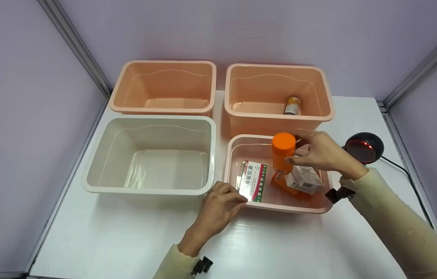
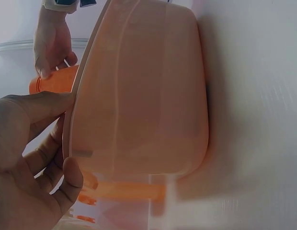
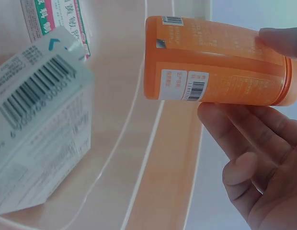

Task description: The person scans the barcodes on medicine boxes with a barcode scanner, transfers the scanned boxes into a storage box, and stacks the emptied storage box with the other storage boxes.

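Observation:
My right hand grips an orange bottle with an orange cap, upright above the shallow pink bin. In the right wrist view, thumb and fingers lie on opposite sides of the bottle, whose white label carries a barcode. My left hand pinches the front left of that bin's rim, seen closely in the left wrist view. Inside the bin lie a white, red and green medicine box, a white carton and an orange item partly hidden under the carton.
Behind stand two deeper peach bins, a left one and a right one with a small yellow-capped container inside. A greyish white bin stands at left. A black round device with a red glow and cable stands at right.

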A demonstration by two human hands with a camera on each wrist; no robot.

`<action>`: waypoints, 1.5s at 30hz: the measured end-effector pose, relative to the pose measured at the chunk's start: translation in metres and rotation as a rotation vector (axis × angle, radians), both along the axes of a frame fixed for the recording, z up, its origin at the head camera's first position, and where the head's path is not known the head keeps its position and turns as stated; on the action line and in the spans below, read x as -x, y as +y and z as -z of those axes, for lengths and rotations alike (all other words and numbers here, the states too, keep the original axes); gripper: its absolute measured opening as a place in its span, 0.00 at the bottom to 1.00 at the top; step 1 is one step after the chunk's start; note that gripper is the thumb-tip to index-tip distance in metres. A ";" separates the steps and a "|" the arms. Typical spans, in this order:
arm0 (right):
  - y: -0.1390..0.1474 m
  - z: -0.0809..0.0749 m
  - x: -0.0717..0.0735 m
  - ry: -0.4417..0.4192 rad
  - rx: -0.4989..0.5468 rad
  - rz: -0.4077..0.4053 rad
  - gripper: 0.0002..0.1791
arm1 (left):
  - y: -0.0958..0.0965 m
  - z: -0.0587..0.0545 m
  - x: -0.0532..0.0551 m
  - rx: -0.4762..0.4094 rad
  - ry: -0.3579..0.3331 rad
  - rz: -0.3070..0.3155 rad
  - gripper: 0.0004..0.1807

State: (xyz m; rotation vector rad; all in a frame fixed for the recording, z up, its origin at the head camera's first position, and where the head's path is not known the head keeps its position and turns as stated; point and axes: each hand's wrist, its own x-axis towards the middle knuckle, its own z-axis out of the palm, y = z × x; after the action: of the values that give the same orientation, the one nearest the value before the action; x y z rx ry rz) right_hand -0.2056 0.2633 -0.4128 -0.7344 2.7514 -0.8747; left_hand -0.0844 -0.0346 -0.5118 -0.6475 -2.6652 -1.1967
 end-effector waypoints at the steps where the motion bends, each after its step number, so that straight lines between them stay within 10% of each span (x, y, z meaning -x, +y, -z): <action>1: 0.002 -0.001 0.000 0.004 -0.001 0.011 0.35 | 0.000 0.000 0.000 -0.001 -0.002 0.000 0.04; 45: 0.100 -0.004 -0.018 0.015 0.257 0.360 0.27 | 0.002 0.002 0.001 0.005 0.000 -0.012 0.04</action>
State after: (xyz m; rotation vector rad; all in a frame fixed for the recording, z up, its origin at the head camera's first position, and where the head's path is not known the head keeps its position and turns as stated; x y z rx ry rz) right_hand -0.1877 0.3630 -0.4086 -0.2773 2.8643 -1.3151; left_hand -0.0854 -0.0330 -0.5142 -0.6319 -2.6691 -1.1866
